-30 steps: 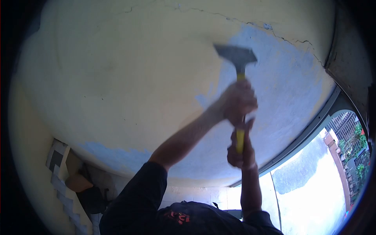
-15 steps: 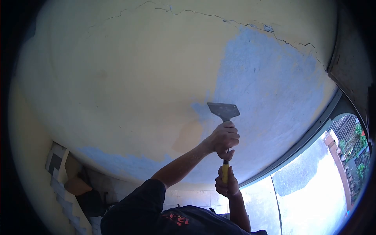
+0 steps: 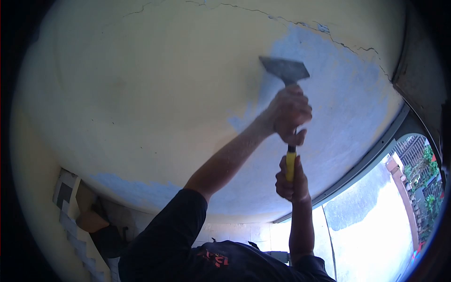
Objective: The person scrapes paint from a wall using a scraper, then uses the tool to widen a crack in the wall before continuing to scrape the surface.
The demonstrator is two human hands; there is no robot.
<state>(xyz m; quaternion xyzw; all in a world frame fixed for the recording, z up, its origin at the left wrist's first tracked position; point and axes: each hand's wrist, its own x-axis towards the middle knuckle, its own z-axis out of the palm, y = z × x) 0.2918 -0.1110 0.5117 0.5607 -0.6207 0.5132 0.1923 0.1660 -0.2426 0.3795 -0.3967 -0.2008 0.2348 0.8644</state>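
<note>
A long-handled scraper (image 3: pixel 287 69) with a wide grey blade is held up in front of the wall. My left hand (image 3: pixel 290 115) is wrapped round its shaft just below the blade. Lower down, my right hand (image 3: pixel 292 181) grips the yellow handle end. Around the blade, cream paint (image 3: pixel 164 89) meets a bare bluish patch (image 3: pixel 329 89). The blade is slightly blurred; whether its edge touches the wall I cannot tell.
A jagged crack (image 3: pixel 256 10) runs across the wall above. At the right is a curved grey frame (image 3: pixel 366 164) with a bright opening, plants (image 3: pixel 427 164) and a fence beyond. Dark and brown objects (image 3: pixel 91 221) stand at the lower left.
Both hands and the scraper have moved up and to the right across the wall. The grips look the same, and the view has shifted slightly.
</note>
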